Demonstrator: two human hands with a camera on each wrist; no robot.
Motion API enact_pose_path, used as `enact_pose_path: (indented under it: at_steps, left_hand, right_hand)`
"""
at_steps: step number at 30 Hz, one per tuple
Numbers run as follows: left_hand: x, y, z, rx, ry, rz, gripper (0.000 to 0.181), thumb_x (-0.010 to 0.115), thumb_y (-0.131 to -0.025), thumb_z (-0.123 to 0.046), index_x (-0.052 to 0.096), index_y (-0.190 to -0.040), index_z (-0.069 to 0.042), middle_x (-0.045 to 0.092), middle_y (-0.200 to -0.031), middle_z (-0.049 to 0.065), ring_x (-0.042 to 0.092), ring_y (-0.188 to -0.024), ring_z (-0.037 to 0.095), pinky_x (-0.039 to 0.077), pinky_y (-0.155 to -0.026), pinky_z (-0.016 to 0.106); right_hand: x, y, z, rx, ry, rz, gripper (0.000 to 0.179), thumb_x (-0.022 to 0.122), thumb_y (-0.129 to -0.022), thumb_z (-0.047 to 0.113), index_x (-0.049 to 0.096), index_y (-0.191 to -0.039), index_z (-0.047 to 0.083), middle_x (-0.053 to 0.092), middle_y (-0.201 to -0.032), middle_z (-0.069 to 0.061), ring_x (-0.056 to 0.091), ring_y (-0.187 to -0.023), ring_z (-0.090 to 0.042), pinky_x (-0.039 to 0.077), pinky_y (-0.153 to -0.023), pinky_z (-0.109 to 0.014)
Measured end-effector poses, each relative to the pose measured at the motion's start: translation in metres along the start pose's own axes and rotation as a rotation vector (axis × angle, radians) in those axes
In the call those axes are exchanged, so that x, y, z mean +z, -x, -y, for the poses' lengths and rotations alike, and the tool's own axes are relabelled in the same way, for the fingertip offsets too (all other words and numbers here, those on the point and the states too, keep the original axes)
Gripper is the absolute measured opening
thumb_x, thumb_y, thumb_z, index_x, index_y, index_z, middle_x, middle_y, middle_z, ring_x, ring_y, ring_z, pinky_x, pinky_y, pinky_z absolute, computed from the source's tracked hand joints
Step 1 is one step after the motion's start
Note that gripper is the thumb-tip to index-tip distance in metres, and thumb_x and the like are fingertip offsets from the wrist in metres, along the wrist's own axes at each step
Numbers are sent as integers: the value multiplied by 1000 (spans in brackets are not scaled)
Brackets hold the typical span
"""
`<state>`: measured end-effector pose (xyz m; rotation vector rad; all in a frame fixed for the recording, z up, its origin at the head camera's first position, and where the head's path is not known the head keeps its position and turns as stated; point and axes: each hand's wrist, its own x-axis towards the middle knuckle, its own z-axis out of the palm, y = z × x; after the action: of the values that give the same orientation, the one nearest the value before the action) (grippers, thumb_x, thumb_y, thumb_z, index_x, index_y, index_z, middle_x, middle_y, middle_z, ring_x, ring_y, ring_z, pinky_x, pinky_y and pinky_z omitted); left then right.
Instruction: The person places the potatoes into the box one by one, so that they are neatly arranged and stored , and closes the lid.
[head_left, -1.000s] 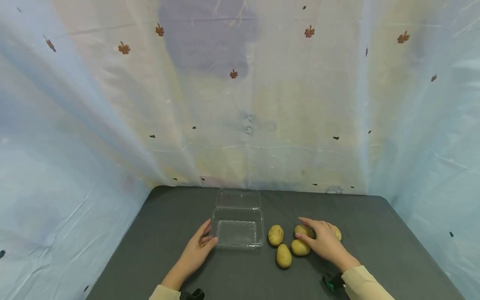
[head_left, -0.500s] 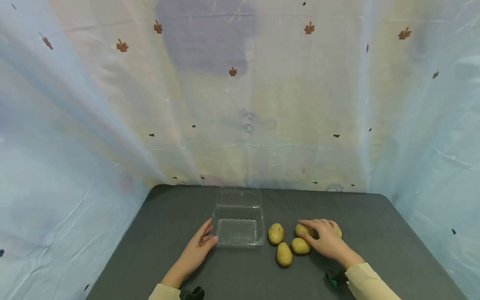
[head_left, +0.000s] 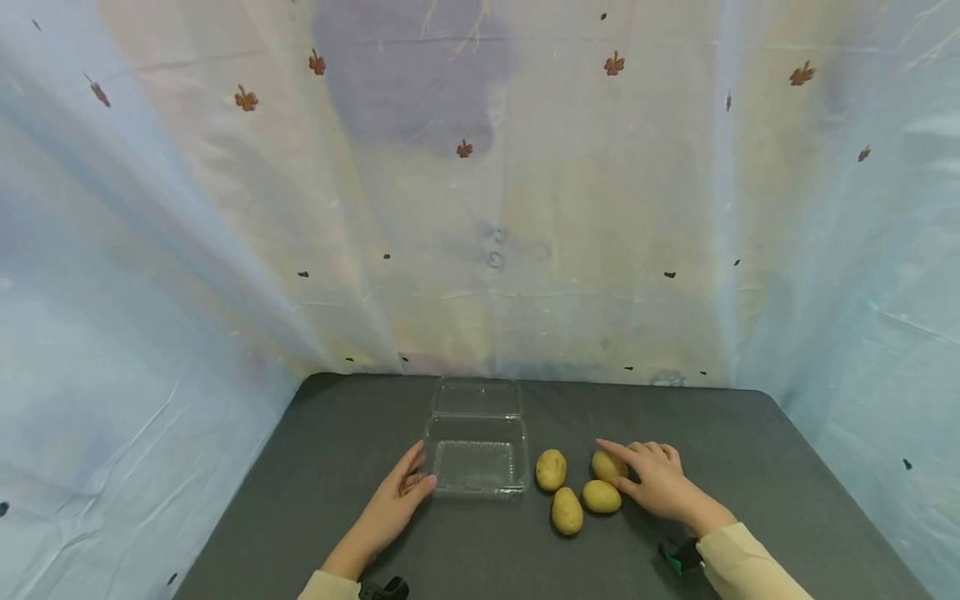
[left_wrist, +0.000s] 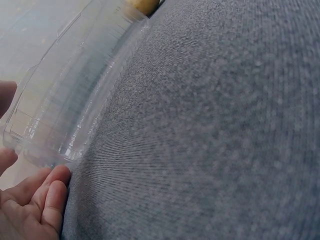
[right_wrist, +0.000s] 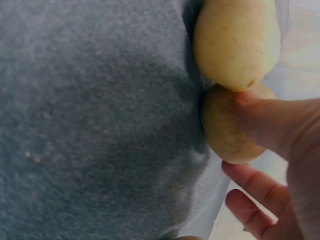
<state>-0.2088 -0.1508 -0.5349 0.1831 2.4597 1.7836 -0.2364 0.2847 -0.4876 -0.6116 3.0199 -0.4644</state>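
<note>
Grey fabric-covered worktop (head_left: 300, 517), patterned curtain (head_left: 480, 208) behind. At left, left hand (head_left: 390, 504): thumb and forefinger apart and loosely extended, tips at the left side of a clear plastic clamshell container (head_left: 480, 493), which sits flat. Its lid (head_left: 477, 397) lies folded back on the far side.

Right of the container, well within reach of it, four potatoes in a loose group: left potato (head_left: 551, 470), just beside the container; front potato (head_left: 567, 511), nearest the wearer; middle potato (head_left: 602, 497); rear potato (head_left: 609, 467), behind the middle one. Right hand (head_left: 660, 485) pinches the rear potato, thumb on the near side, forefinger opposite. Right wrist view, bottom edge: tan sliver (right_wrist: 190, 238), possibly another potato; mostly cut off.
</note>
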Motion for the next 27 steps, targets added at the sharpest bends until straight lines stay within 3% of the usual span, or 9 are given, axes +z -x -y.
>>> enact_pose_path:
  at_steps: [5, 13, 20, 27]
  left_hand:
    - [1, -1, 4, -8, -9, -1, 69, 58, -98, -37, 23, -155, -22, 33, -152, 15, 41, -131, 33, 38, -103, 51]
    - [0, -2, 8, -13, -13, -5, 70, 58, -97, -39, 22, -155, -24, 33, -152, 14, 41, -132, 32, 38, -104, 51]
    - [1, -2, 10, -1, -8, -17, 68, 59, -97, -39, 25, -154, -26, 36, -151, 12, 43, -130, 31, 36, -105, 52]
    - [3, -1, 10, 8, -27, -28, 69, 59, -96, -41, 25, -154, -27, 38, -150, 11, 45, -128, 29, 35, -105, 52]
  right_hand:
    - [-4, 0, 0, 10, 10, 40, 58, 71, -88, 35, 51, -142, 25, 58, -113, 8, 51, -110, -28, 27, -95, -63]
    - [-6, -5, -2, 54, -77, 32, 62, 75, -82, 41, 55, -138, 22, 61, -123, 1, 50, -110, -29, 22, -96, -63]
    - [-3, -13, -1, 86, -163, 15, 59, 79, -81, 38, 59, -132, 18, 64, -110, 6, 53, -101, -24, 18, -97, -59]
    - [3, -19, -3, 151, -180, -11, 57, 79, -78, 46, 61, -126, 21, 62, -97, 7, 54, -94, -20, 16, -100, -56]
